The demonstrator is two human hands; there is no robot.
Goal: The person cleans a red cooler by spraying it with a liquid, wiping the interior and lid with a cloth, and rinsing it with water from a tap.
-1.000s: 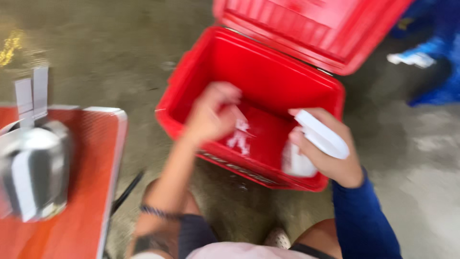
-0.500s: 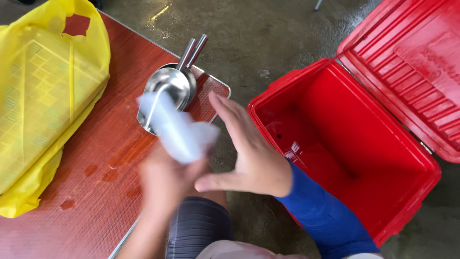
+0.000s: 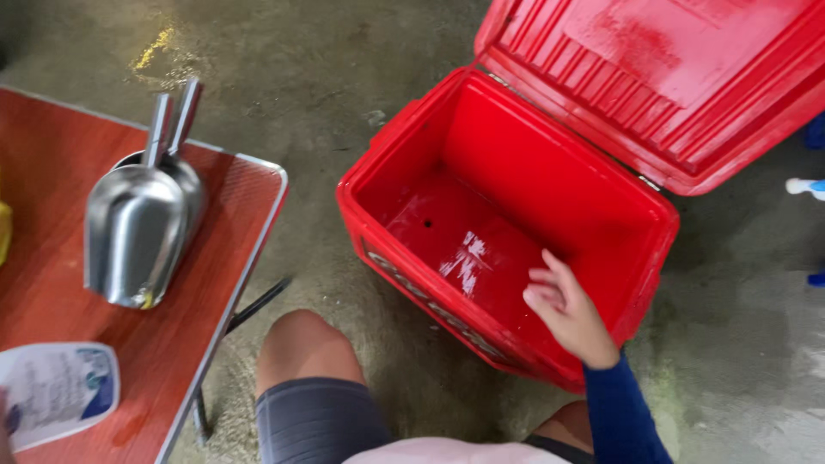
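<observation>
One red cooler stands open on the concrete floor, its lid tipped back toward one o'clock and its wet bottom bare. At nine o'clock, one reddish-brown tabletop carries two metal scoops nested one in the other, handles pointing to twelve, and one white packet with a blue patch lying flat near the seven o'clock corner. Your right hand, in a blue sleeve, reaches into the cooler over its near wall at five o'clock, fingers loosely curled and apart, gripping nothing and hovering just above the wet floor of the box. Your left hand is barely in view at the lower left edge; whether it grips anything cannot be told.
</observation>
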